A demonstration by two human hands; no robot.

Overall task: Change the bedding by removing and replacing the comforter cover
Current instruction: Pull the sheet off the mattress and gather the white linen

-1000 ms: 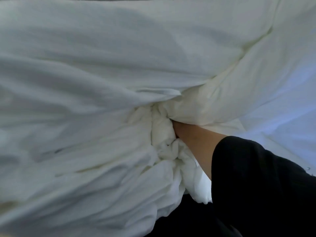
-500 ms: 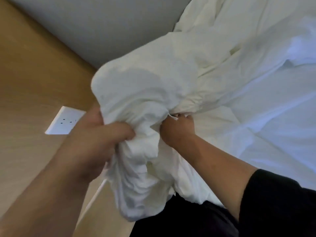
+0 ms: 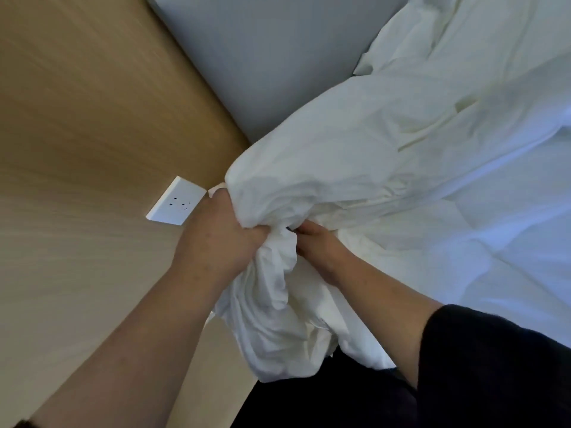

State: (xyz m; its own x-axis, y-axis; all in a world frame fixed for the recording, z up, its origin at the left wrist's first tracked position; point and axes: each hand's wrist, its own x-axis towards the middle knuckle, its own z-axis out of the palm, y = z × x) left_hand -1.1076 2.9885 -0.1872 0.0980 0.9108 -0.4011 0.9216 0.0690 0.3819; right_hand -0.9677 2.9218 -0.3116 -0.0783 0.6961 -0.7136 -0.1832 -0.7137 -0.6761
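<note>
head | both hands clenched on comforter cover point(image 3: 309, 186) bunch: left hand point(image 3: 216, 239) nearer, right hand point(image 3: 315, 245) bedside | cover trailed up-right across bed point(image 3: 509, 242)

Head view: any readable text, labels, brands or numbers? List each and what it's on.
None readable.
Wall socket plate: plain white, only socket holes show, no lettering or brand mark.
Comforter cover: plain white fabric bunched in the grip of the left hand and right hand; no tag or care label shows.
Wood wall panel, grey headboard and black sleeve: no print.
</note>
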